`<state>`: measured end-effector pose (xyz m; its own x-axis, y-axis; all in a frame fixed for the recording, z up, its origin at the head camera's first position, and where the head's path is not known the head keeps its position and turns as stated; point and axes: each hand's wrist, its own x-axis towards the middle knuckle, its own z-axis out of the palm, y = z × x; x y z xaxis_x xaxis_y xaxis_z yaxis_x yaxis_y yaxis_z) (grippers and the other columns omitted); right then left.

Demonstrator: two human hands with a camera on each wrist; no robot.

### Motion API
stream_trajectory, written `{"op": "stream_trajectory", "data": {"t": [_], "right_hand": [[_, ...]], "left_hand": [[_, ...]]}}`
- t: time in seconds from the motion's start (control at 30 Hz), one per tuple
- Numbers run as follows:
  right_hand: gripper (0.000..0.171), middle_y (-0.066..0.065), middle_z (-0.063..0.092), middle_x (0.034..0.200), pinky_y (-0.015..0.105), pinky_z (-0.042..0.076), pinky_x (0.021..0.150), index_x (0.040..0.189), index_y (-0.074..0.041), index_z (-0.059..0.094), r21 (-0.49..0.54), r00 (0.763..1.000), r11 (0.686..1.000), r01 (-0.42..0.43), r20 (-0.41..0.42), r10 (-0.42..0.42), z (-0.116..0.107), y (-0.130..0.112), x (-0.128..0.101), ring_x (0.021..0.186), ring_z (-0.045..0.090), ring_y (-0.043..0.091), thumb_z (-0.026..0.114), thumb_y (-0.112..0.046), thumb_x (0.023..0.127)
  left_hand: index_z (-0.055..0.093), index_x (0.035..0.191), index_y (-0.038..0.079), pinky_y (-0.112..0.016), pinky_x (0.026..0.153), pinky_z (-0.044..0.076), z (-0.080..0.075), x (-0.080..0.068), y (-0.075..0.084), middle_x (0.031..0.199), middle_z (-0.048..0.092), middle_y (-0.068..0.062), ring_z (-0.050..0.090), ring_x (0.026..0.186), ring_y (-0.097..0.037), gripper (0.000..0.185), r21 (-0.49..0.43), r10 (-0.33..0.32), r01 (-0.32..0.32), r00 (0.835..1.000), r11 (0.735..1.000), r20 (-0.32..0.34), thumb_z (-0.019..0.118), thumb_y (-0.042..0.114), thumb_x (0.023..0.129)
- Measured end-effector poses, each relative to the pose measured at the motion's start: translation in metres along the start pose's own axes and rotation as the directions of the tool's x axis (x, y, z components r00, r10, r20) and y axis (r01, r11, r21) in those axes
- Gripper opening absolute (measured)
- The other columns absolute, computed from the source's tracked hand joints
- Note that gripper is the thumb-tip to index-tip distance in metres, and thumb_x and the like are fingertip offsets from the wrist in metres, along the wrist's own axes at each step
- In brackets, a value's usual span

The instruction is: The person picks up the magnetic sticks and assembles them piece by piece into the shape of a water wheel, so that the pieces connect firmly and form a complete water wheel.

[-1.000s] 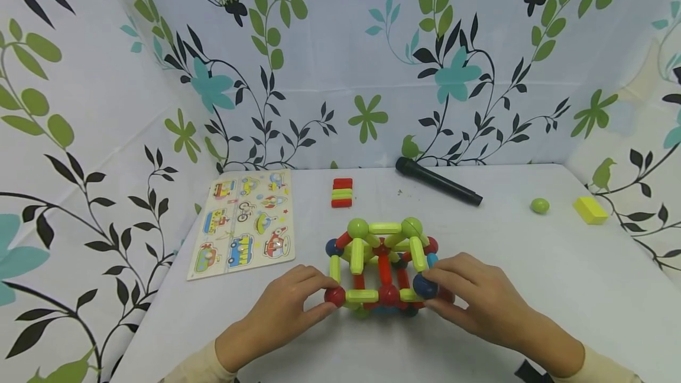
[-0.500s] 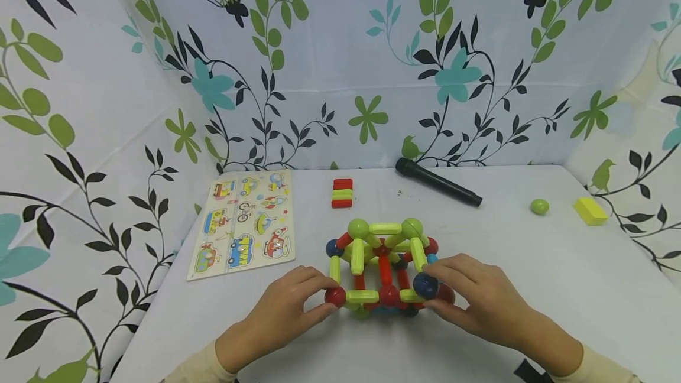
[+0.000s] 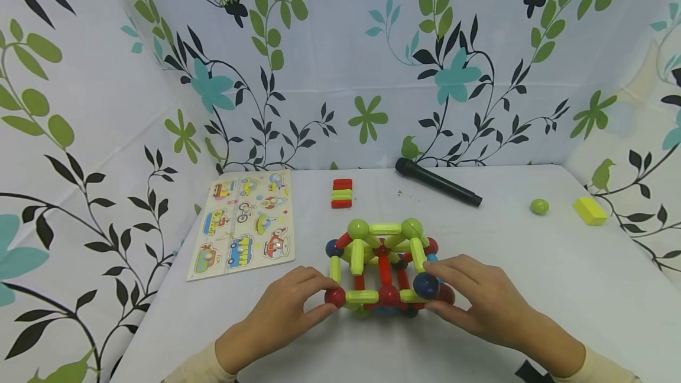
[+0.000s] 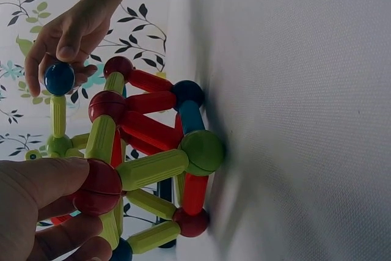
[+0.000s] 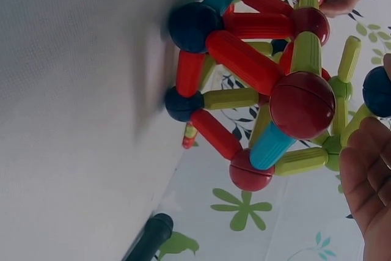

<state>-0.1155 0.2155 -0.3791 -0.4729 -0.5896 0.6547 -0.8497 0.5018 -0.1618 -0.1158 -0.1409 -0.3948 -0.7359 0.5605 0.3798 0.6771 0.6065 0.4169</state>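
A ball-and-rod construction toy (image 3: 388, 262) stands on the table, built of red, lime, dark blue and light blue pieces. At its near left corner, my left hand (image 3: 292, 300) pinches a red ball (image 4: 98, 187) between thumb and fingers. On the other side, my right hand (image 3: 479, 297) holds its thumb and fingertips around a dark blue ball (image 3: 426, 285). That ball sits at the end of a lime rod (image 4: 58, 116), which slopes down from a lime ball on top of the frame. Beside it, another red ball (image 5: 302, 105) belongs to the near right corner.
A picture puzzle board (image 3: 242, 223) lies at the left. Several short red and lime rods (image 3: 342, 192) are lined up behind the toy. A black microphone (image 3: 438, 182) lies at the back, with a lime ball (image 3: 540, 206) and a yellow block (image 3: 590, 211) farther right.
My right fingers have drawn back slightly to the right, baring more of the dark blue ball and the red ball beside it. My left hand and the toy look unchanged.
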Motion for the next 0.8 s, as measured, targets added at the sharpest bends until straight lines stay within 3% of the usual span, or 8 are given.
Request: {"op": "stream_trajectory", "data": {"t": [0.3,0.57,0.8], "right_hand": [[0.055,-0.005,0.07,0.111,0.015,0.055,0.076,0.13,-0.01,0.067,0.001,0.999,1.0,0.023,-0.028,-0.023,-0.004,0.003,0.001,0.092,0.069,0.009,0.063,-0.053,0.097],[0.05,-0.002,0.071,0.114,0.015,0.054,0.072,0.133,-0.012,0.063,-0.002,0.995,0.996,-0.09,0.037,0.09,-0.015,0.007,-0.003,0.088,0.066,0.005,0.063,-0.049,0.098],[0.041,0.001,0.071,0.104,0.015,0.051,0.068,0.134,-0.008,0.063,0.006,0.982,0.985,-0.173,-0.07,0.173,-0.024,0.029,-0.005,0.081,0.063,0.007,0.061,-0.034,0.103]], "left_hand": [[0.074,0.11,0.024,-0.019,0.076,0.054,0.0,0.0,-0.001,0.096,0.066,0.016,0.059,0.091,-0.004,0.033,0.008,0.013,-0.013,1.0,1.0,-0.01,0.088,0.023,0.08],[0.073,0.11,0.024,-0.018,0.076,0.054,0.001,-0.001,-0.002,0.096,0.066,0.016,0.06,0.09,-0.005,0.033,0.01,0.029,-0.029,0.999,1.0,-0.018,0.088,0.023,0.081],[0.073,0.111,0.023,-0.019,0.075,0.054,0.001,-0.001,-0.002,0.095,0.066,0.017,0.057,0.09,-0.001,0.035,-0.008,0.021,-0.021,1.0,1.0,-0.015,0.089,0.022,0.08]]}}
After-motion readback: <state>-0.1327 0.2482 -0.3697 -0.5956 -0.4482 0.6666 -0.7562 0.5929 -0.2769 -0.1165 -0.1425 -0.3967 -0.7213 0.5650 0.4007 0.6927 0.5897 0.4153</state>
